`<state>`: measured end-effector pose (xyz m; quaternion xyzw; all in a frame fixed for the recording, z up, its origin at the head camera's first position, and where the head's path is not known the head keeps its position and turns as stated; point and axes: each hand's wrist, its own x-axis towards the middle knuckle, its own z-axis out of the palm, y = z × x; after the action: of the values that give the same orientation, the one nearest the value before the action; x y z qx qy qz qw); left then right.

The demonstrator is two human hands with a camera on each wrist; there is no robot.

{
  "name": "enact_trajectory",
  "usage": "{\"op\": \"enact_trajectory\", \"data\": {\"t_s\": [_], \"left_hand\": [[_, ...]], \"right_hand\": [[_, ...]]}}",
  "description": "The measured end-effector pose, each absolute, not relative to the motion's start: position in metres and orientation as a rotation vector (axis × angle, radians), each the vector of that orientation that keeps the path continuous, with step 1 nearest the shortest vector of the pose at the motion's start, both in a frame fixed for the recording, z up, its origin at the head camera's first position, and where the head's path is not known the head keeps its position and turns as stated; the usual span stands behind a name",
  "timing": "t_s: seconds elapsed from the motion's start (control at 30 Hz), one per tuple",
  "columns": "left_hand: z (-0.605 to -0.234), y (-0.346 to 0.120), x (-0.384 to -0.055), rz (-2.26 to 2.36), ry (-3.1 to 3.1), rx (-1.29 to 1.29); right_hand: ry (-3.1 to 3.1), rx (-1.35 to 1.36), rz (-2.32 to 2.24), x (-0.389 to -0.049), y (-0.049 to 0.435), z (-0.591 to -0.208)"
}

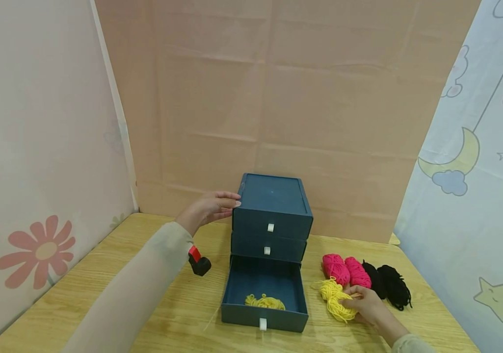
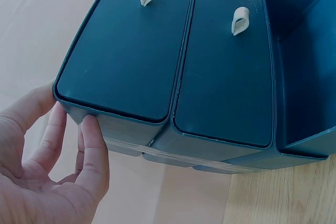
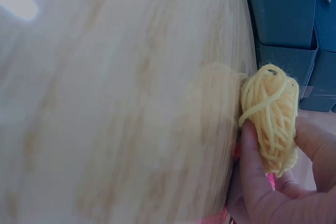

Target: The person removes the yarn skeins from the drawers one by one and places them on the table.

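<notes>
In the head view, a dark blue three-drawer unit (image 1: 273, 195) stands on the table. My left hand (image 1: 213, 208) touches its upper left edge with extended fingers; the left wrist view shows the fingertips against the corner (image 2: 105, 116) of the top drawer. The bottom drawer (image 1: 239, 314) is pulled out, with a yellow yarn bundle (image 1: 265, 302) near its front. To the right, my right hand (image 1: 368, 306) pinches another yellow yarn skein (image 1: 337, 299) between thumb and fingers. The right wrist view shows that skein (image 3: 273, 119) close up, low over or on the table; contact is unclear.
Pink yarn skeins (image 1: 346, 269) and black yarn skeins (image 1: 385, 283) lie behind and right of my right hand. A beige sheet (image 1: 260, 98) hangs behind the drawer unit. Patterned cloths bound the left and right sides of the wooden table (image 1: 176, 314).
</notes>
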<state>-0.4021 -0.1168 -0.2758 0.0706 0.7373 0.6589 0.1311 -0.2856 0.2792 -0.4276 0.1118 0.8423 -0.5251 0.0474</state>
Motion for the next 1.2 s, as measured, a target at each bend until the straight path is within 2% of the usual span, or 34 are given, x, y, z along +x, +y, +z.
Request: {"op": "enact_trajectory", "data": {"t_s": [0.57,1.2], "left_hand": [[-0.276,-0.117,-0.404,1.926,2.131,0.184],[-0.276,-0.117,-0.403,1.914,2.136,0.193]], "right_hand": [[2.536,0.423,-1.596,-0.287,0.275,-0.427],[2.620,0.270,-1.469,-0.283,0.280,-0.404]]}}
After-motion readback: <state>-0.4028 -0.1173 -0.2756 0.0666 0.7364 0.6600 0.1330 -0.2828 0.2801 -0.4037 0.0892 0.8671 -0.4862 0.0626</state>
